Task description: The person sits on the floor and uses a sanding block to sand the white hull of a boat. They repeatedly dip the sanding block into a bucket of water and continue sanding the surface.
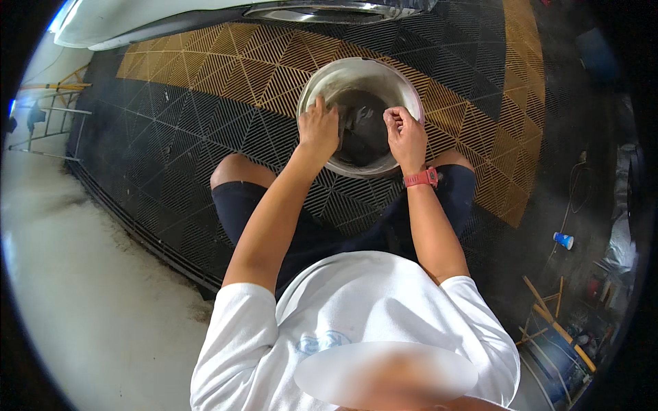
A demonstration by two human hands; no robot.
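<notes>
A white round bucket (391, 77) stands on the floor between my knees, with dark murky liquid (364, 142) in its bottom. Pale patches show on the liquid; whether they are reflections or something lying in it, I cannot tell. My left hand (319, 130) is over the bucket's left side, palm down, its fingers loosely apart and no object visible in them. At the right inner wall is my right hand (407, 139), its fingers curled against the thumb. Anything pinched there is hidden. A red watch (421, 178) circles my right wrist.
Black and tan slatted floor tiles (226, 130) lie around the bucket. A vehicle's pale body (151, 24) and wheel are at the far edge. A metal-framed stand (58, 120) is at left. On the right lie a blue cup (563, 240) and wooden sticks (558, 332).
</notes>
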